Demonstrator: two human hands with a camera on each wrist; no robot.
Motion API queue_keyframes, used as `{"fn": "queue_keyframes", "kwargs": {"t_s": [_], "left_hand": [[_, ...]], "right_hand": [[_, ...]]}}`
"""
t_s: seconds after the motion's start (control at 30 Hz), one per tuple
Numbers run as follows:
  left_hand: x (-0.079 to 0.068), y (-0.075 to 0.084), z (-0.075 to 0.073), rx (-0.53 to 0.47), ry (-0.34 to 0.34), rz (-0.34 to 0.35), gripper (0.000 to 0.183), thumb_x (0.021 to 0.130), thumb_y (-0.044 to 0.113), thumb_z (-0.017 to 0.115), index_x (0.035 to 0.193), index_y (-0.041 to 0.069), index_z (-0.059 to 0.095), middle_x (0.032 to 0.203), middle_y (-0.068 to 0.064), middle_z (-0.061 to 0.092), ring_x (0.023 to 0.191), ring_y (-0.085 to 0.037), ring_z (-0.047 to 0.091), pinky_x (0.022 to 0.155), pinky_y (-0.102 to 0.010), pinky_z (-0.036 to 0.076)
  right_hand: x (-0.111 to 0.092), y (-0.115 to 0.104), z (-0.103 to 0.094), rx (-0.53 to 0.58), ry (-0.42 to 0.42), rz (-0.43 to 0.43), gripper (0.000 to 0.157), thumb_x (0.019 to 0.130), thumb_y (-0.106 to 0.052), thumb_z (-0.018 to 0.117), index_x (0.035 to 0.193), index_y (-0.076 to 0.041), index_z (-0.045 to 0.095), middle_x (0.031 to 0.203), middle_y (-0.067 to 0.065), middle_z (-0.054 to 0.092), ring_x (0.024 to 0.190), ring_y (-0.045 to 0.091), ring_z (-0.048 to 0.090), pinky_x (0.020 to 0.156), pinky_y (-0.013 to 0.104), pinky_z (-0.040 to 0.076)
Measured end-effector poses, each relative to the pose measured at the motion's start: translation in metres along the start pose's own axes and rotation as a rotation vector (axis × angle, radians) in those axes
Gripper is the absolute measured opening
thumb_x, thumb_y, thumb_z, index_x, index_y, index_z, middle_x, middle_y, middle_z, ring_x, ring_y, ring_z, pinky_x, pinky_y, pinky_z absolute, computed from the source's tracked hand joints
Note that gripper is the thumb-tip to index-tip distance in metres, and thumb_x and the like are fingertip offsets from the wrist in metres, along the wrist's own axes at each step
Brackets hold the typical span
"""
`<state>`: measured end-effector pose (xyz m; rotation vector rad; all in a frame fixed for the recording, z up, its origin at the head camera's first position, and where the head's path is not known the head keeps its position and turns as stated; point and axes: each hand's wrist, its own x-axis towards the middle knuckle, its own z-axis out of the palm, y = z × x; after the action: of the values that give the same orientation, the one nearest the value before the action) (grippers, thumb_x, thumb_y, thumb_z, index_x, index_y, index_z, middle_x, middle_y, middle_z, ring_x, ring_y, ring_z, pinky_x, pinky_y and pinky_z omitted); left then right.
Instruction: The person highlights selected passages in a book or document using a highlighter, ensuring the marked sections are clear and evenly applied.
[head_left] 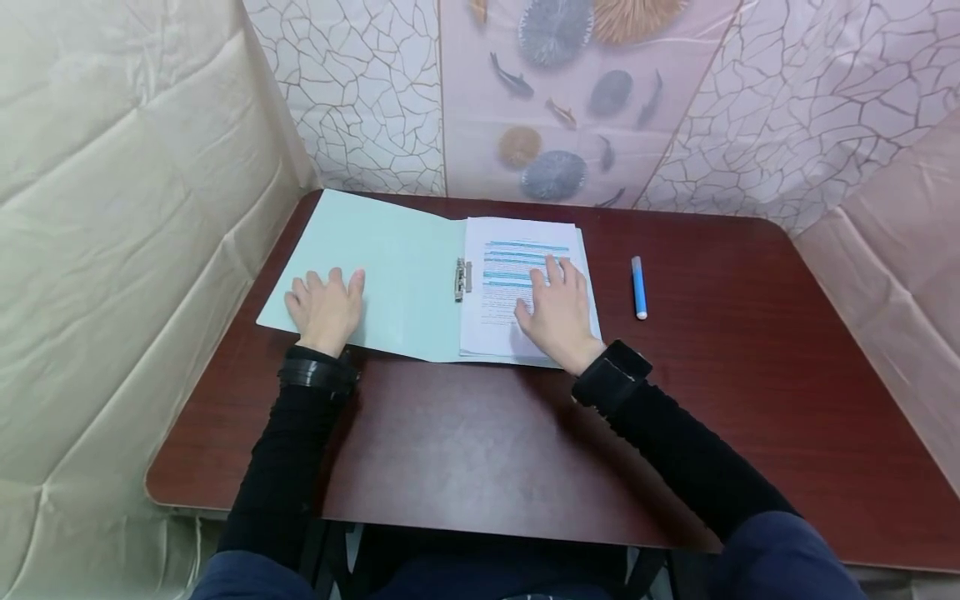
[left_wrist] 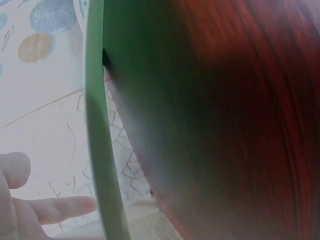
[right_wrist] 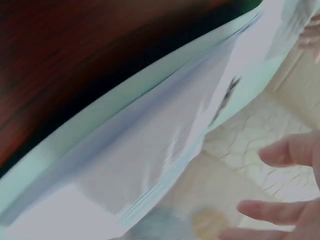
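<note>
A pale green folder [head_left: 408, 283] lies spread on the table, its cover to the left. My left hand [head_left: 326, 308] is over that cover near its lower left, fingers spread. In the left wrist view the folder's edge [left_wrist: 100, 125] runs beside my fingers [left_wrist: 60, 209]. On the right side, a stack of printed sheets [head_left: 495, 329] with blue highlighted lines sits by a metal clip [head_left: 460, 279] at the fold. My right hand [head_left: 558, 312] hovers over or rests on the top sheet, fingers apart; contact is unclear. Neither hand holds anything.
A blue marker [head_left: 639, 287] with a white end lies on the dark red-brown table [head_left: 750, 350], right of the folder. Behind the table hangs a patterned cloth [head_left: 555, 100]. Quilted pale fabric [head_left: 135, 250] borders the left side.
</note>
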<state>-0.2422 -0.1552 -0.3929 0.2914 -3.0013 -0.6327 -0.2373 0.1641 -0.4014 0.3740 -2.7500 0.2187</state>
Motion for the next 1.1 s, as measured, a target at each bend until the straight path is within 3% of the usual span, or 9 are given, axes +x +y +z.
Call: {"fn": "queue_keyframes", "kwargs": {"t_s": [0.1, 0.17, 0.3, 0.4, 0.53, 0.7, 0.9, 1.1], "left_hand": [[0.0, -0.006, -0.005, -0.017, 0.03, -0.031, 0.068, 0.102, 0.052, 0.022, 0.141, -0.001, 0.04, 0.146, -0.039, 0.026, 0.141, -0.056, 0.007, 0.111, -0.069, -0.006], [0.001, -0.011, -0.009, -0.024, 0.052, -0.055, 0.069, 0.102, 0.052, 0.024, 0.144, -0.001, 0.037, 0.151, -0.04, 0.016, 0.143, -0.057, 0.0, 0.108, -0.072, -0.012], [0.001, -0.022, -0.016, -0.048, 0.068, -0.12, 0.072, 0.101, 0.05, 0.027, 0.149, -0.004, 0.026, 0.153, -0.042, 0.004, 0.142, -0.059, -0.003, 0.104, -0.075, -0.013], [0.001, -0.029, -0.019, -0.081, 0.057, -0.162, 0.074, 0.101, 0.05, 0.028, 0.152, -0.003, 0.018, 0.151, -0.043, 0.009, 0.139, -0.061, 0.005, 0.103, -0.077, -0.01], [0.001, -0.032, -0.023, -0.112, 0.065, -0.171, 0.073, 0.101, 0.05, 0.027, 0.151, -0.002, 0.018, 0.144, -0.043, 0.026, 0.136, -0.061, 0.015, 0.103, -0.078, -0.004], [-0.002, -0.024, -0.032, -0.159, 0.172, -0.128, 0.067, 0.101, 0.049, 0.031, 0.145, -0.001, 0.03, 0.132, -0.039, 0.041, 0.13, -0.054, 0.023, 0.104, -0.072, 0.008], [-0.011, -0.001, -0.049, -0.238, 0.319, -0.04, 0.062, 0.1, 0.048, 0.038, 0.143, 0.003, 0.039, 0.135, -0.03, 0.048, 0.122, -0.047, 0.034, 0.103, -0.062, 0.02], [-0.022, 0.029, -0.067, -0.353, 0.404, 0.043, 0.055, 0.098, 0.045, 0.043, 0.138, 0.007, 0.049, 0.135, -0.02, 0.057, 0.117, -0.042, 0.048, 0.101, -0.056, 0.033]], "right_hand": [[-0.002, 0.022, 0.002, 0.033, -0.115, 0.093, 0.041, 0.088, -0.026, 0.056, 0.114, 0.005, 0.06, 0.12, 0.029, 0.057, 0.117, 0.045, 0.047, 0.095, 0.056, 0.041], [-0.003, 0.037, 0.005, 0.044, -0.195, 0.162, 0.036, 0.087, -0.025, 0.054, 0.107, 0.004, 0.061, 0.105, 0.026, 0.059, 0.104, 0.043, 0.049, 0.083, 0.054, 0.043], [-0.005, 0.06, 0.01, 0.043, -0.319, 0.264, 0.033, 0.088, -0.026, 0.051, 0.101, 0.004, 0.058, 0.092, 0.024, 0.058, 0.092, 0.04, 0.047, 0.076, 0.052, 0.041], [-0.006, 0.07, 0.012, 0.045, -0.364, 0.304, 0.038, 0.09, -0.027, 0.051, 0.108, 0.006, 0.056, 0.094, 0.028, 0.06, 0.093, 0.041, 0.048, 0.078, 0.053, 0.041], [-0.008, 0.078, 0.011, 0.058, -0.372, 0.315, 0.041, 0.091, -0.029, 0.051, 0.11, 0.007, 0.056, 0.094, 0.029, 0.06, 0.091, 0.042, 0.051, 0.077, 0.053, 0.041], [-0.01, 0.08, 0.008, 0.098, -0.354, 0.311, 0.038, 0.091, -0.027, 0.05, 0.109, 0.006, 0.056, 0.089, 0.026, 0.06, 0.082, 0.037, 0.055, 0.069, 0.049, 0.042], [-0.012, 0.082, 0.006, 0.101, -0.335, 0.296, 0.025, 0.092, -0.021, 0.049, 0.096, 0.003, 0.056, 0.073, 0.017, 0.054, 0.072, 0.032, 0.055, 0.062, 0.043, 0.039], [-0.014, 0.084, 0.005, 0.084, -0.328, 0.272, 0.018, 0.093, -0.015, 0.046, 0.086, 0.0, 0.052, 0.064, 0.012, 0.044, 0.062, 0.028, 0.049, 0.055, 0.037, 0.033]]}}
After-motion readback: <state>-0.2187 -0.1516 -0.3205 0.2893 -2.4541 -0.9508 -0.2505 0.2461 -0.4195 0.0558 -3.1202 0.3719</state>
